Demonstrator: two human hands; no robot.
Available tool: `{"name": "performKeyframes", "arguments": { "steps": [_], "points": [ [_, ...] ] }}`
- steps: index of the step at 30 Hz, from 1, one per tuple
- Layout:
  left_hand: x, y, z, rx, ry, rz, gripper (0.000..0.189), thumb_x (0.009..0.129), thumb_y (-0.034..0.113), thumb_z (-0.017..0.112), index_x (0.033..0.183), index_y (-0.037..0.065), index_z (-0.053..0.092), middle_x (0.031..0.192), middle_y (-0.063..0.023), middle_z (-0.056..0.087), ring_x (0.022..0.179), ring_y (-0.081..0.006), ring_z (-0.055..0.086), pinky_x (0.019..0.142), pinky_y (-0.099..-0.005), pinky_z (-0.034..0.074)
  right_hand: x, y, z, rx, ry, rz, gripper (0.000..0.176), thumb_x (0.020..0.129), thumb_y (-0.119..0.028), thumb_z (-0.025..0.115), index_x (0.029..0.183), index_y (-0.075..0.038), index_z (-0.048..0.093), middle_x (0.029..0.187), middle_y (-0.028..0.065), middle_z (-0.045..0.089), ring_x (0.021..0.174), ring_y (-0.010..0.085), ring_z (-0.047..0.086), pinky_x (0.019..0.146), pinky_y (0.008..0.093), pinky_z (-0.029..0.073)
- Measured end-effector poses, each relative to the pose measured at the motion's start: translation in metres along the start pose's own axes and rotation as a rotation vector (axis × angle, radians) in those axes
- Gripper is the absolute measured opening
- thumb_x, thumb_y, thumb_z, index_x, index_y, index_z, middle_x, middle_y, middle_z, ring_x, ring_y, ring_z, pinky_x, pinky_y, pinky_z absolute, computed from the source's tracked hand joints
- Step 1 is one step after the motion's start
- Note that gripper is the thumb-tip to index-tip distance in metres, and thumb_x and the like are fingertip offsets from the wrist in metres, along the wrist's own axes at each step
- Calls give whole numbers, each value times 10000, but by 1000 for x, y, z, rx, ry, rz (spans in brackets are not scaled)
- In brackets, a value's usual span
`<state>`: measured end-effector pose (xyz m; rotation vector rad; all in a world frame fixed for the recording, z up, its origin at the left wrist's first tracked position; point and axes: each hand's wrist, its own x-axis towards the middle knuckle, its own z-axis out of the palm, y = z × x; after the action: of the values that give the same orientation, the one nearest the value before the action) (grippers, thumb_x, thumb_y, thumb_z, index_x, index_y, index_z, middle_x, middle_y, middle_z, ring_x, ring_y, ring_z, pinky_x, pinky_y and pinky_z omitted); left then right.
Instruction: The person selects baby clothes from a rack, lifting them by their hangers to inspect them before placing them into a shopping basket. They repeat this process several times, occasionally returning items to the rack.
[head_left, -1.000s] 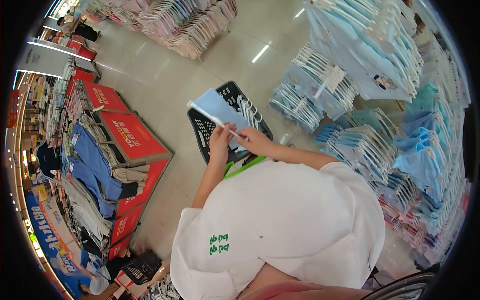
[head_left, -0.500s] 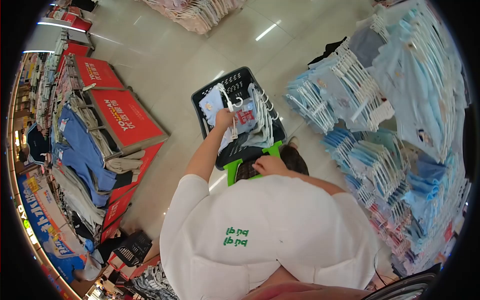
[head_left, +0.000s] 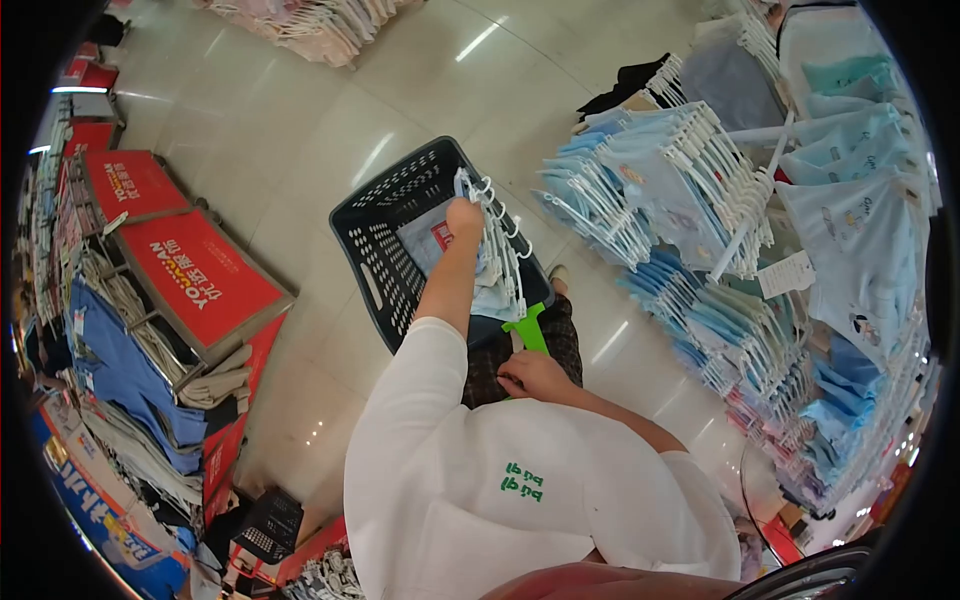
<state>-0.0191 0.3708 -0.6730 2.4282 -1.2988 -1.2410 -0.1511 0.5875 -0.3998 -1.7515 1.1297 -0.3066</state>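
Observation:
A dark grey shopping basket (head_left: 385,215) with a perforated wall is in front of me. My left hand (head_left: 463,218) is inside it, closed on a hung garment at the end of a row of light-coloured clothes (head_left: 492,290) on white hangers (head_left: 503,225). The held garment is mostly hidden by my fingers. Another pale blue-grey garment (head_left: 425,235) with a red label lies flat in the basket, left of the row. At the near end rises the green basket handle (head_left: 528,330). My right hand (head_left: 540,378) is curled around its lower part, close to my body.
On the right stands a rack of light blue children's clothes (head_left: 665,170) on white hangers. Red sale signs (head_left: 190,275) and folded trousers (head_left: 125,350) are on a display at the left. More hanging clothes (head_left: 320,25) are at the far end, beyond the tiled floor (head_left: 300,130).
My left hand has brought the hung garment over to the right, against the row of hangers. The basket has shifted left and turned in view. My right hand stays by the handle.

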Motion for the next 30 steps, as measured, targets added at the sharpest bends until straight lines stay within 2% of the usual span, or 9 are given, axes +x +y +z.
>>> {"name": "performKeyframes", "arguments": {
  "steps": [4,7,11,15,17,18,20,26,30],
  "points": [
    [29,-7,12,38,-114,8,304,732,279,652,787,-20,646,813,-194,637,795,-311,628,704,-379,499,2,1,-3,17,-5,-43,97,742,-141,616,738,-46,599,691,78,554,694,251,552,618,362,445],
    [34,-3,4,-100,-208,-84,296,733,272,646,782,-20,648,731,-156,648,747,-276,641,700,-346,503,2,3,-2,34,5,-49,92,746,-133,612,742,-43,595,690,79,548,691,253,549,617,361,442],
    [43,-12,9,151,-103,-7,270,736,255,624,765,-13,648,699,-147,645,749,-266,643,689,-337,502,3,3,-1,39,16,-43,81,747,-121,610,747,-43,590,693,79,545,686,254,546,618,355,439],
    [48,-24,12,34,-231,-77,309,731,283,614,808,-15,650,738,-164,645,754,-284,638,698,-355,498,3,6,1,30,74,-68,68,725,-97,630,745,-47,588,662,72,542,655,248,558,582,348,448],
    [47,-32,17,30,-308,25,399,725,328,609,887,-36,630,850,-194,636,810,-305,623,738,-367,483,2,8,3,34,25,-55,81,748,-120,606,737,-43,584,683,78,545,681,253,548,619,355,439],
    [41,-31,18,34,-307,25,399,725,328,609,887,-36,630,850,-194,636,810,-305,623,738,-367,483,1,8,2,37,27,-56,81,748,-120,606,737,-43,584,683,78,545,681,253,548,619,355,439],
    [22,-31,18,-16,-41,149,449,715,335,620,968,-35,606,941,-210,617,878,-322,600,784,-365,464,3,6,1,38,29,-61,75,746,-120,604,733,-47,587,675,80,544,672,255,547,616,358,440],
    [-67,-25,-22,-179,1,231,477,724,248,633,1069,-69,541,940,-189,625,878,-291,604,791,-344,457,3,8,-1,69,-9,-74,108,746,-153,585,744,-44,592,690,95,554,699,270,554,628,371,446],
    [-118,-14,-28,-406,-306,292,436,755,199,625,1082,-70,520,926,-136,630,824,-214,615,734,-292,474,-9,14,-20,59,203,-105,125,758,-134,566,852,-53,588,756,105,567,740,287,555,649,377,447]
  ]
}}
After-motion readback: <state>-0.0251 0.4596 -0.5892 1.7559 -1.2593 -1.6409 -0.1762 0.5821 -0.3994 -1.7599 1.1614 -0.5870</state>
